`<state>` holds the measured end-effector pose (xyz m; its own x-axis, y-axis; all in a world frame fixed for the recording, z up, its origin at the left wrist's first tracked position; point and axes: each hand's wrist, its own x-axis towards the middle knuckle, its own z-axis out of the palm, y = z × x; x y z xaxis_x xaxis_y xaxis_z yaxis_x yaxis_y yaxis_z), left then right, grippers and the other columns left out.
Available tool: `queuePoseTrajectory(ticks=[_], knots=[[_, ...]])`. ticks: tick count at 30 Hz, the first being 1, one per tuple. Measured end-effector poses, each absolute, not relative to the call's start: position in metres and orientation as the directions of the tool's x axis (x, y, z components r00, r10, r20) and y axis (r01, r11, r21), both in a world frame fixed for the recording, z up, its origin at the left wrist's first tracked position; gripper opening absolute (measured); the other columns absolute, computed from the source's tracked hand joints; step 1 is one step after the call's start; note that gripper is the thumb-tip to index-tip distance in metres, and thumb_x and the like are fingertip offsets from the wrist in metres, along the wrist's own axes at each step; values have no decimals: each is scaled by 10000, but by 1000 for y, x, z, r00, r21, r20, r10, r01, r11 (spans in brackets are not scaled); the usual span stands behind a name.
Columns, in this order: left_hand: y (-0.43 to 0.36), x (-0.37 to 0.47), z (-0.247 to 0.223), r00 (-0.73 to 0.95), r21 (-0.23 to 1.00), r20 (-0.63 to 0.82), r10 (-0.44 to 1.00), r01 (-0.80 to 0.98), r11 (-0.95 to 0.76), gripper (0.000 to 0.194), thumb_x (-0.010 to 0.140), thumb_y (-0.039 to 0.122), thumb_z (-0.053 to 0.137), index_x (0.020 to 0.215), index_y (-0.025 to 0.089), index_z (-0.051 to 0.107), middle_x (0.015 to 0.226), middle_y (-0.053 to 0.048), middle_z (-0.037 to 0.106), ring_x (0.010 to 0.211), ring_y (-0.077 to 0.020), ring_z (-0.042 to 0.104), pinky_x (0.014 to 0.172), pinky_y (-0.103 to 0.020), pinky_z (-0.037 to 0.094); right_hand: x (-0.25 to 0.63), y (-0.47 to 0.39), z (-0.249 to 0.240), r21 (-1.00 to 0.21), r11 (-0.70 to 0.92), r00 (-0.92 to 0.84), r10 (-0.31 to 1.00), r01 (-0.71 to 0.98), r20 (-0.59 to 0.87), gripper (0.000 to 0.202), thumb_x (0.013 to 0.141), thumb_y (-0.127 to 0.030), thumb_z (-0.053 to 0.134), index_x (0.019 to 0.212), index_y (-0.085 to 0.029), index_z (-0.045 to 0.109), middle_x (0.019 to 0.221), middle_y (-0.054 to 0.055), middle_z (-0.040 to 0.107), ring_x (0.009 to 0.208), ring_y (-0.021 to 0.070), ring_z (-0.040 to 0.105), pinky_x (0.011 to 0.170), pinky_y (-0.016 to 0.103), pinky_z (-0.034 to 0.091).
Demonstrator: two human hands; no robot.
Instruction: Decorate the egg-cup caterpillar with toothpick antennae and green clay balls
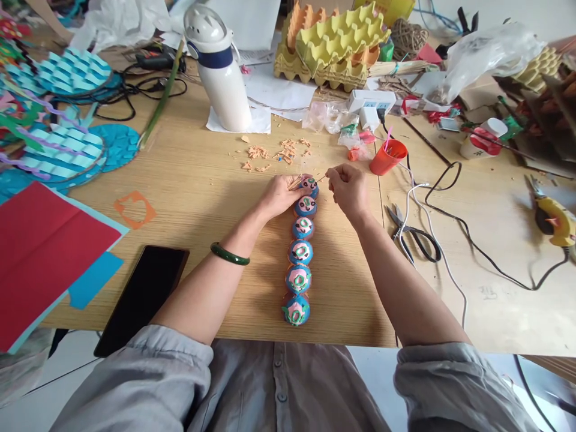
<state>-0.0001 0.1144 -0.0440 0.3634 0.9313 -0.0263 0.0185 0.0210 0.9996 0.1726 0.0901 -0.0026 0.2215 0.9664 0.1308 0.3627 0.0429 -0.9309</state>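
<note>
A row of several blue domed pieces point(300, 252), topped with pink, green and black clay-like decoration, runs away from me along the table. My left hand point(284, 195) is closed on the farthest piece point(309, 185), its thumb and fingers at the near and left sides. Thin wooden sticks point(294, 182) like toothpicks fan out from that hand. To the right of the same piece, my right hand point(348, 189) pinches a thin stick point(321, 178) that points toward it. Whether the stick's tip touches the piece is too small to tell.
Orange shavings point(288, 150) lie beyond the hands. An orange cup point(387, 157), scissors point(411, 233) and cables point(468, 237) are on the right, with a yellow glue gun point(555, 219). Left are a phone point(144, 294) and red sheet point(54, 252). A white flask point(220, 72) stands behind.
</note>
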Motion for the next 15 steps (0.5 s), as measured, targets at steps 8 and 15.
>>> queuePoseTrajectory(ticks=[8, 15], knots=[[111, 0, -37, 356, 997, -39, 934, 75, 13, 438, 719, 418, 843, 1053, 141, 785, 995, -77, 805, 931, -229, 726, 912, -325, 538, 170, 95, -4, -900, 86, 210, 959, 427, 191, 285, 858, -175, 590, 595, -208, 486, 549, -40, 444, 562, 102, 375, 539, 253, 313], [111, 2, -35, 397, 999, 0, 918, 41, -18, 458, 715, 444, 839, 1040, 126, 790, 1035, -95, 800, 1070, -277, 708, 971, -355, 529, 161, 90, -17, -897, 64, 209, 963, 438, 170, 248, 828, -178, 613, 602, -204, 516, 570, -34, 495, 590, 109, 424, 545, 246, 336]])
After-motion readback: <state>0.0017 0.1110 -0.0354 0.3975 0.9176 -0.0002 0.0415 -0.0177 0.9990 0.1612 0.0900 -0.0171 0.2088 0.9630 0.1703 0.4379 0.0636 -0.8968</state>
